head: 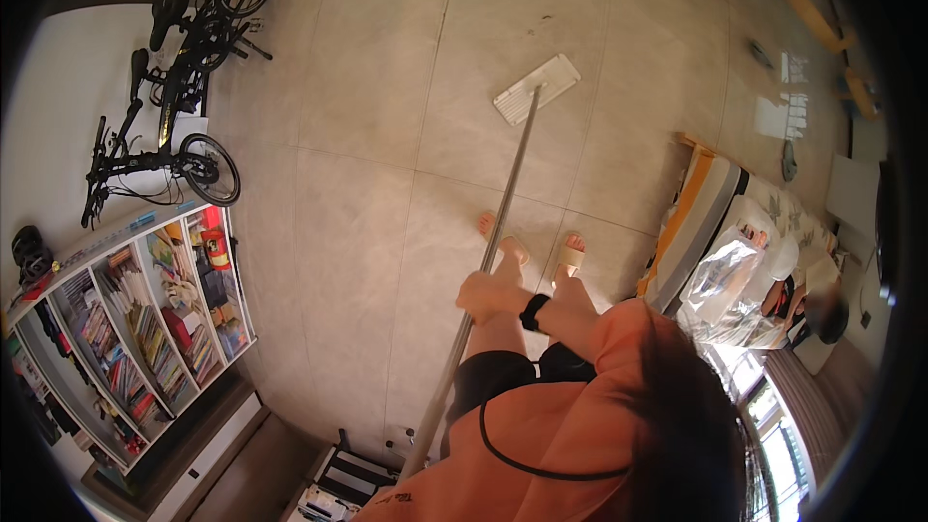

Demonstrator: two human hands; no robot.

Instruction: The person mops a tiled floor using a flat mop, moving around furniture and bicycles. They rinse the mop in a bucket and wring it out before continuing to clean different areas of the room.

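My right hand [484, 297], with a black band on its wrist, is closed around the pole [506, 196] of a flat mop. The pole slants from the lower left, past my legs, up to the mop head [538, 89]. That pale rectangular plate lies on the floor ahead of my feet, turned at an angle. My left hand is out of view. The pole's near end passes out of sight beside my orange top [536, 442].
Pale tiled floor [355, 232] spreads around me. Folding bicycles [170, 109] and a full bookshelf [145, 326] line the left. At right stands a cloth-covered table [786, 210] bearing plastic bags [728, 268], with a wooden-framed striped piece [681, 225] beside it. Slippers [789, 159] lie beyond.
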